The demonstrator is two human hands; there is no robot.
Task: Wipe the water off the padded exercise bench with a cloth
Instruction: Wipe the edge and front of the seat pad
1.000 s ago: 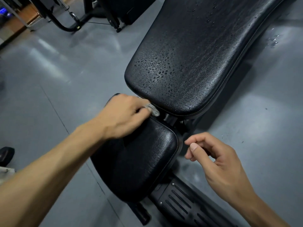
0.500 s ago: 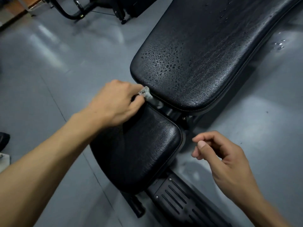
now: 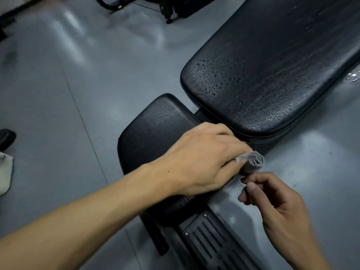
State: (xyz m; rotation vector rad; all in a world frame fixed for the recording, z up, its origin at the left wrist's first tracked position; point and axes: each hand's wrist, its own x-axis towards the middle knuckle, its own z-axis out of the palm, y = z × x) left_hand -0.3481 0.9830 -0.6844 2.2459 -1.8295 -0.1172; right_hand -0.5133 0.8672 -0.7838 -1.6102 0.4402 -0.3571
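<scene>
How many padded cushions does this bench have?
2 in view. The small seat pad lies under the left hand; the long back pad, beaded with water droplets, stretches away to the upper right, past the frame edge.

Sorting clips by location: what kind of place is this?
Most likely a gym. A black padded exercise bench stands on a smooth grey floor, and the base of another machine sits behind it.
</scene>
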